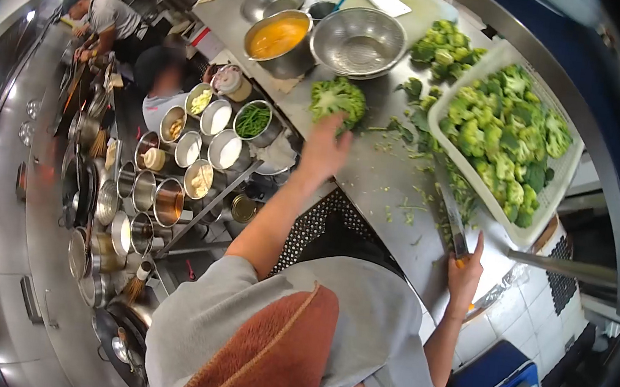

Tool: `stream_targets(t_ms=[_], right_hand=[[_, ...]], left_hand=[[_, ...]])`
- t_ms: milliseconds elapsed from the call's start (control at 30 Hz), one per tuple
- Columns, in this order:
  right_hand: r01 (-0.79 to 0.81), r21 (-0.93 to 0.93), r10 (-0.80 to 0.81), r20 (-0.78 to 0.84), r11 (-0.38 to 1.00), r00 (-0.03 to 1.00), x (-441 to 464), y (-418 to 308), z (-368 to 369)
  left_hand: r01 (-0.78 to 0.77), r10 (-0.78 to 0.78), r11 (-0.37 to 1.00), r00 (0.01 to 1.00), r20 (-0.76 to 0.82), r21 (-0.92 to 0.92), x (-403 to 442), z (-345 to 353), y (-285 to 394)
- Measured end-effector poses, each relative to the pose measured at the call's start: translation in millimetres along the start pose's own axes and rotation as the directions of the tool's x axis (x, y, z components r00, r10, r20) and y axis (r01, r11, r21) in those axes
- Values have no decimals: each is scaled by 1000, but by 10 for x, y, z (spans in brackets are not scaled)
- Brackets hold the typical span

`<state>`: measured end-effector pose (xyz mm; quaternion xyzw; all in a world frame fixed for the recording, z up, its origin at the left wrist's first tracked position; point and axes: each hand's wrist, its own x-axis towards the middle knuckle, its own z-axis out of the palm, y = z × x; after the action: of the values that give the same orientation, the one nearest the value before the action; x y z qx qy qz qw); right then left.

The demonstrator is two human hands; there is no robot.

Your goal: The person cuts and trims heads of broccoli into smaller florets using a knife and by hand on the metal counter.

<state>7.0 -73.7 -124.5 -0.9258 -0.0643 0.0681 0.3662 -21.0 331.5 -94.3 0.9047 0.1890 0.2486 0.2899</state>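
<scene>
A large green broccoli head [338,99] lies at the left side of the steel worktop [373,178]. My left hand [326,148] is at its near edge, the fingers closed on it and partly hidden against the florets. On the right, my right hand [463,276] grips the orange handle of a knife [449,209], its index finger stretched out. The long blade points away from me over the worktop, among green scraps. Beside the knife, a white plastic basket [438,139] holds a heap of cut broccoli florets [504,135].
Loose florets [445,47] lie behind the basket. A steel colander [358,42] and a pot of orange liquid [278,37] stand at the back. Several ingredient containers [253,122] fill the left station. Two people [112,18] are beyond it. A metal bar [562,266] juts in at right.
</scene>
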Motion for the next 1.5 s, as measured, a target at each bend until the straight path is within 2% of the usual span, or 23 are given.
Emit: stream_targets(t_ms=[67,100,167,300,367,400,467,633,700,733,800,833,900,933,967,1000,1033,1067,1133,1267,1367,1433,1500], right_hand=[[51,-15,-51,0,999,999,-5,58,-1],[68,-25,-67,20,997,998,-6,67,-17],[77,-44,-76,38,996,996,-58,-16,-44],[148,-23,-143,138,989,980,-122,-400,-43],[67,18,-69,179,998,981,-131,-485,97],[5,91,-21,181,996,983,-134,-380,241],[0,137,-20,143,991,990,-142,-565,388],[-30,104,12,174,994,985,-57,-923,479],[-34,109,16,160,993,987,-32,-1008,470],[-63,129,41,169,990,985,-18,-1035,462],[-82,156,51,189,984,981,15,-1047,481],[-80,150,51,187,986,981,27,-1014,482],[-58,142,31,183,988,983,46,-944,484],[-38,135,17,156,990,988,35,-946,496],[-58,137,33,172,989,985,32,-942,489],[-79,137,53,188,987,981,23,-940,485],[-78,144,49,194,987,980,-2,-947,488],[-65,124,41,188,990,981,-15,-954,484],[-47,106,27,185,993,982,-35,-926,492],[15,92,-32,191,996,981,-48,-830,504],[54,93,-71,188,994,980,-39,-750,506],[83,104,-100,172,991,980,-41,-746,477],[14,39,-20,178,999,984,-38,-796,456]], left_hand=[[217,-212,976,972,-97,37,257,-258,-346],[231,-227,972,969,-94,32,379,-250,-515],[177,-170,984,968,185,-25,537,-191,-805],[334,-260,924,905,338,-184,582,-143,-799],[247,-85,914,892,444,-321,428,-126,-807],[252,-77,908,885,459,-334,346,-111,-768],[16,183,920,867,464,-391,259,-93,-610],[7,243,888,841,483,-459,150,114,-383],[-171,353,898,829,434,-406,131,140,-311],[-167,352,898,828,436,-407,151,82,-239],[123,185,867,820,541,-483,230,-77,-150],[123,172,874,827,536,-471,256,-46,-269],[314,-29,750,895,444,-582,327,155,-673],[310,-37,758,899,436,-574,344,162,-861],[544,-138,372,834,535,-752,359,119,-1063],[644,-171,-104,739,652,-758,382,22,-1148],[668,-1,-358,698,716,-652,377,-34,-1201],[665,-7,-355,701,713,-657,349,-24,-1204],[609,-117,-559,614,780,-563,321,-190,-819],[598,-8,-606,654,756,-524,258,-146,-752],[625,-85,-477,668,740,-618,225,-111,-697],[641,-160,-304,695,701,-704,197,-76,-704],[641,-171,-235,713,680,-731,156,-43,-776]])
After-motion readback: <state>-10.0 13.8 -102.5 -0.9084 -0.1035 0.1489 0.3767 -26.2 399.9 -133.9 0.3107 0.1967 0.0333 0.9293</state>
